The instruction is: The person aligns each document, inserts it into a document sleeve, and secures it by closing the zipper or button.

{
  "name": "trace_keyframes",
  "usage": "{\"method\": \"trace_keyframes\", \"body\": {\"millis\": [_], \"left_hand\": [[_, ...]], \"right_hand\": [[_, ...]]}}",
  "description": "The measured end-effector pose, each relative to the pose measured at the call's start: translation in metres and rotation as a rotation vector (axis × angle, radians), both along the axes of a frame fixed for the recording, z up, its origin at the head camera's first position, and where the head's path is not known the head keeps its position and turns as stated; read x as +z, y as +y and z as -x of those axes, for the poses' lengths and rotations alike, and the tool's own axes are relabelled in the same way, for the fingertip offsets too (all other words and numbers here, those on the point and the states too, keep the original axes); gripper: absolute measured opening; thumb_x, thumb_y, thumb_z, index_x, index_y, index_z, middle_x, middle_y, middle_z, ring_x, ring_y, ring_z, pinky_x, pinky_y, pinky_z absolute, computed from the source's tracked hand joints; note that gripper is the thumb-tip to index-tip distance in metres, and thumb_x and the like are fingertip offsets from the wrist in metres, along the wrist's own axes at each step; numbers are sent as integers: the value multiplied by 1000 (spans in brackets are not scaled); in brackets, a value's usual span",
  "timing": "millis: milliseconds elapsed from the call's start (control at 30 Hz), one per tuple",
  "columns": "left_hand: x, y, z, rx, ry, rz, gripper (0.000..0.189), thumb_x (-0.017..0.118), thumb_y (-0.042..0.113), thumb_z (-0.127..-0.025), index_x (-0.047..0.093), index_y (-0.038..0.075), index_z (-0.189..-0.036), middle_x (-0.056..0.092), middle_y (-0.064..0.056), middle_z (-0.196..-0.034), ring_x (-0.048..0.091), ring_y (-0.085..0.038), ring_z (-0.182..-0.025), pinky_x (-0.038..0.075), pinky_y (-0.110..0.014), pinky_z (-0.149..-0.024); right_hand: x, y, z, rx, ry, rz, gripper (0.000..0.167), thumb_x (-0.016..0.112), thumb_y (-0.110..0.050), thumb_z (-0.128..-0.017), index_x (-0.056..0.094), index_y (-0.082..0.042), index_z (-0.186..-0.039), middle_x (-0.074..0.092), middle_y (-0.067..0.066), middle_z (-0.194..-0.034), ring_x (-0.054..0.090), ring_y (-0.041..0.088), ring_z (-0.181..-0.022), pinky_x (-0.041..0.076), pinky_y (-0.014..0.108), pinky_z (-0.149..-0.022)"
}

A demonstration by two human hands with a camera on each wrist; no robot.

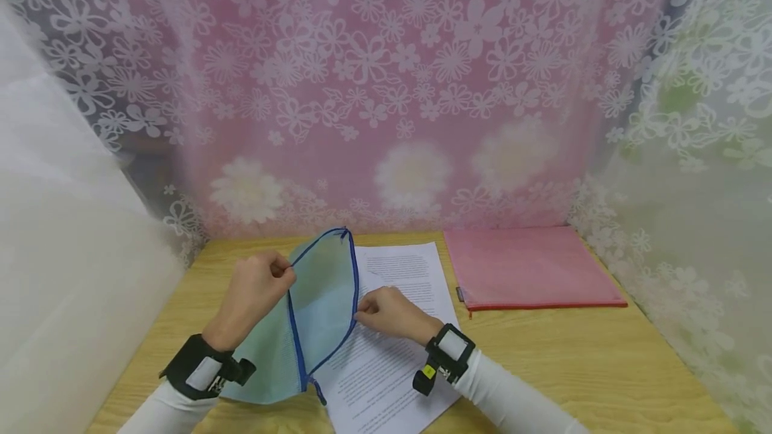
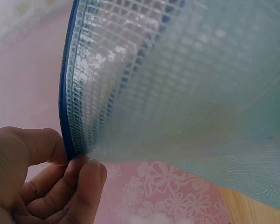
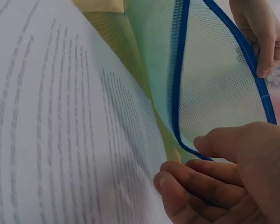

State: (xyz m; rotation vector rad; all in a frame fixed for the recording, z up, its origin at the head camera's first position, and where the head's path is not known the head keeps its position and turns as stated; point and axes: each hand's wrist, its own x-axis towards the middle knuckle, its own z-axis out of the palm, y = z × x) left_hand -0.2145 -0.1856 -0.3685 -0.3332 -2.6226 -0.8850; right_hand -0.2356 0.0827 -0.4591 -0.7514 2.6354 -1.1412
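A light green mesh zipper pouch (image 1: 322,307) with blue zipper edging is spread open at its mouth, tilted up off the table. My left hand (image 1: 259,286) pinches one blue edge between thumb and fingers; the left wrist view shows the zipper tape (image 2: 64,102) running up from that pinch. On the opposite edge, my right hand (image 1: 392,313) holds the blue rim (image 3: 196,153) between thumb and fingertips. Printed paper sheets (image 1: 398,367) lie under my right hand and partly beneath the pouch. The zipper end (image 1: 319,392) hangs at the pouch's near corner.
A pink mesh zipper pouch (image 1: 533,266) with a red zipper lies flat at the back right of the wooden table (image 1: 573,360). Flower-patterned curtains (image 1: 398,86) close off the back and right side, and a white sheet (image 1: 72,253) hangs on the left.
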Motion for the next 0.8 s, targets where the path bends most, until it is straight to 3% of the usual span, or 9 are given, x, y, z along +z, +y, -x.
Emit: {"method": "trace_keyframes", "body": {"millis": [333,633,800], "left_hand": [[-2,-2,1,3,13,5,9,67,6,-90,76,5,-89,74,-6,-77,63,-10,-61,51,-26,-54],[-4,-6,-1,20,24,28,10,67,11,-91,76,7,-92,74,-6,-80,60,-8,-58,46,-26,-50],[-6,-9,-2,28,16,20,9,68,12,-91,76,8,-92,74,-5,-80,62,-9,-61,47,-26,-52]], "right_hand": [[23,30,-2,57,14,-163,23,73,-25,-95,76,-6,-109,77,1,-96,66,5,-80,56,22,-72],[32,76,-20,-7,111,-167,29,71,-23,-96,73,-2,-116,75,4,-103,67,12,-88,55,26,-72],[35,102,-34,-72,110,-169,33,73,-24,-95,71,-2,-120,74,13,-114,70,20,-96,58,30,-75]]}}
